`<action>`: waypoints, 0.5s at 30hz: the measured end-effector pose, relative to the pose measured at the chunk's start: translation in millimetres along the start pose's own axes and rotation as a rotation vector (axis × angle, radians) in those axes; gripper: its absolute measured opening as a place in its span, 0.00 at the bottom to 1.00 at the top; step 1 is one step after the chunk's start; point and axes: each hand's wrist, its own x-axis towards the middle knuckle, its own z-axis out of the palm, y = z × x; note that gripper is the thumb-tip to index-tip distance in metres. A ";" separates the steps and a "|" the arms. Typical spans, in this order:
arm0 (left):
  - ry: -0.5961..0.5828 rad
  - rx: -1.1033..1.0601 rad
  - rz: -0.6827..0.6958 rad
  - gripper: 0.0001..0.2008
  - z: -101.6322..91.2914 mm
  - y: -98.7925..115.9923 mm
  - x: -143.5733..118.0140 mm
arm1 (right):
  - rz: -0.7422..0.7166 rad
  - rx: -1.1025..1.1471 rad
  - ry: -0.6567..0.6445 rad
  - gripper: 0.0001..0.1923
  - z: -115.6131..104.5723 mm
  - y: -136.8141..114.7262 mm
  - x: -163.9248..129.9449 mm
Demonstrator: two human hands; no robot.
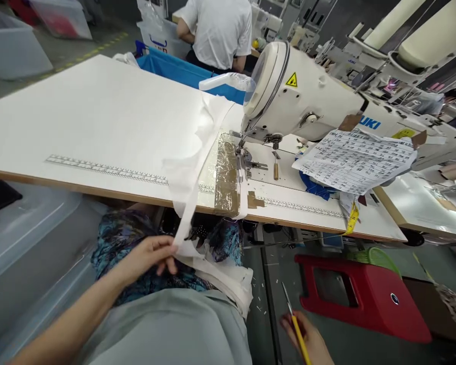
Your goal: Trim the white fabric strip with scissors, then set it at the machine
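Note:
My left hand (152, 258) pinches a long white fabric strip (190, 182) over my lap. The strip runs up over the table's front edge to the needle area of the white sewing machine (289, 96). More folded white fabric (228, 281) lies on my lap beside that hand. My right hand (307, 339) is low at the bottom edge, to the right of my lap, and holds a thin yellow-handled tool with a metal tip (294, 319). It is well away from the machine.
The white table (99, 116) carries a printed ruler strip (106, 170) along its front. A printed paper sheet (353, 159) hangs on the machine. A red stool (365, 294) stands on the floor at right. A person in a white shirt (216, 30) sits beyond a blue bin (182, 71).

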 end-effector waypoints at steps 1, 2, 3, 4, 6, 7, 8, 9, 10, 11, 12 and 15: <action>-0.013 -0.052 -0.006 0.23 8.6 -6.4 -0.4 | 0.010 -0.040 -0.046 0.22 12.5 -13.0 6.3; -0.025 -0.094 -0.012 0.24 16.0 -10.8 -1.7 | -0.002 -0.035 -0.139 0.21 24.8 -29.2 12.0; -0.034 -0.124 -0.021 0.24 22.0 -13.6 -3.9 | -0.042 -0.011 -0.267 0.23 36.4 -47.8 17.1; -0.036 -0.142 -0.027 0.25 26.4 -15.3 -6.8 | -0.114 0.000 -0.387 0.23 46.8 -67.5 22.0; -0.020 -0.150 -0.029 0.26 30.3 -16.9 -13.1 | -0.284 -0.066 -0.573 0.23 63.3 -106.0 32.2; -0.010 -0.146 -0.026 0.25 30.2 -17.3 -16.1 | -0.352 -0.139 -0.631 0.23 69.4 -122.8 37.9; 0.000 -0.142 -0.022 0.25 29.1 -17.7 -18.6 | -0.411 -0.215 -0.674 0.24 74.2 -137.2 44.0; 0.007 -0.138 -0.022 0.25 27.5 -18.1 -20.6 | -0.462 -0.296 -0.707 0.25 78.1 -149.0 50.3; 0.014 -0.137 -0.024 0.25 25.6 -18.5 -22.0 | -0.506 -0.369 -0.740 0.25 81.5 -158.3 56.5; 0.022 -0.138 -0.027 0.25 23.8 -18.8 -23.0 | -0.544 -0.427 -0.766 0.25 84.4 -165.1 62.2; 0.031 -0.139 -0.029 0.24 22.2 -18.9 -23.7 | -0.577 -0.471 -0.787 0.25 87.3 -170.0 67.2; 0.052 -0.150 -0.025 0.23 20.1 -18.8 -24.4 | -0.624 -0.537 -0.817 0.25 95.5 -176.8 76.6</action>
